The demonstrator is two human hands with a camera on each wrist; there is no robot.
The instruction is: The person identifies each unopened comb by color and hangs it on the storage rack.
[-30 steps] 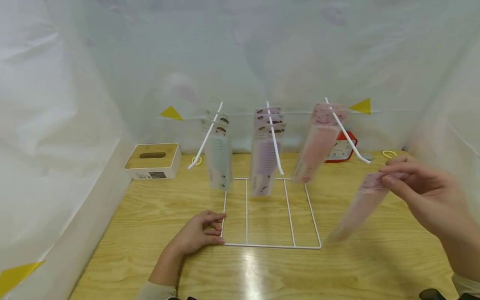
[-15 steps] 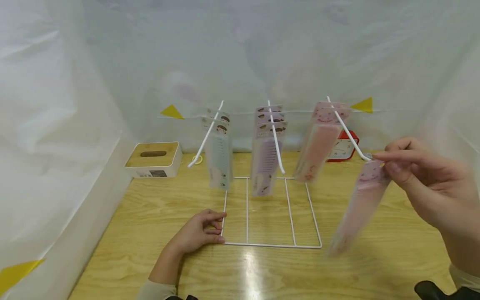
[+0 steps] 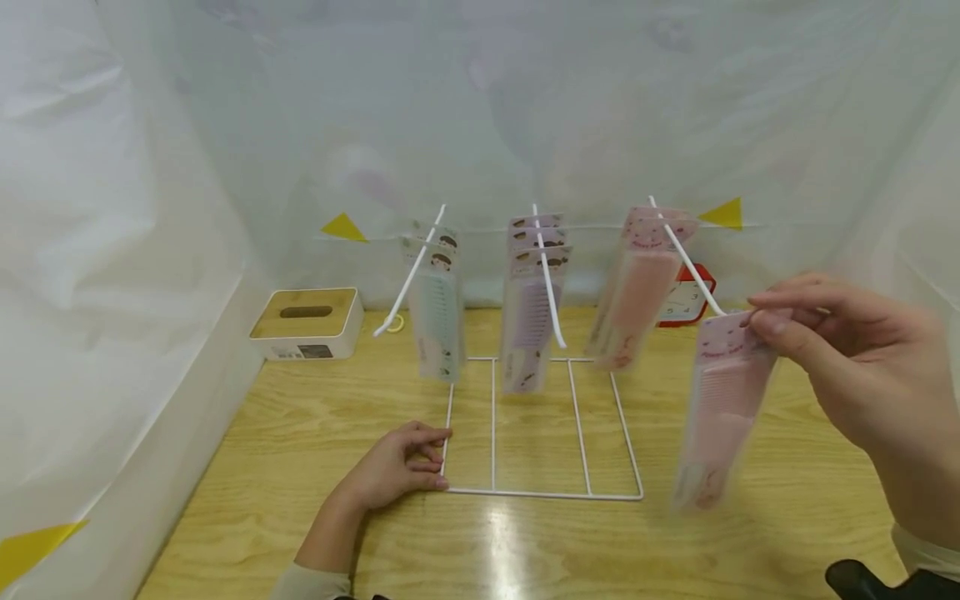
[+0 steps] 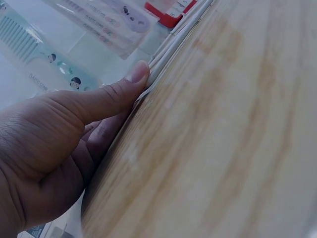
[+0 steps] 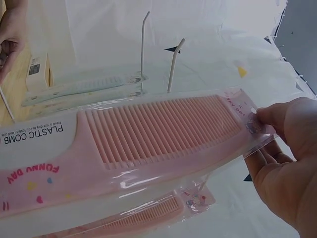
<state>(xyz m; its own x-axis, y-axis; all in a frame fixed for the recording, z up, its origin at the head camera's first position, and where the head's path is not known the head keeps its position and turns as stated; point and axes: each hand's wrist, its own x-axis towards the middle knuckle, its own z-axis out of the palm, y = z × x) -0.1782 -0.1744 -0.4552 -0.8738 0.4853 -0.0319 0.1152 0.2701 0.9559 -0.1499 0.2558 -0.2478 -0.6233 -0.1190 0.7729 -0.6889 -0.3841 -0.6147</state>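
Note:
My right hand (image 3: 862, 358) pinches the top corner of a pink comb in a clear packet (image 5: 163, 131). The packet hangs down, slightly tilted, its header right at the tip of the right white hook (image 3: 693, 271). Farther back on that hook hangs another packaged pink comb (image 3: 641, 287). Purple packaged combs (image 3: 528, 312) hang on the middle hook and green ones (image 3: 435, 312) on the left hook. My left hand (image 3: 401, 467) holds the front left corner of the white wire rack base (image 3: 547, 493), its thumb (image 4: 136, 74) on the wire in the left wrist view.
A white tissue box with a wooden lid (image 3: 303, 321) stands at the back left. Behind the right hook is a red clock (image 3: 686, 296). A yellow ring (image 3: 394, 322) lies behind the left hook. White sheeting (image 3: 480, 125) encloses the wooden table (image 3: 420, 550).
My right hand has moved left with the pink comb, bringing its header to the right hook's tip. The packet now hangs more upright. My left hand has stayed at the rack's corner.

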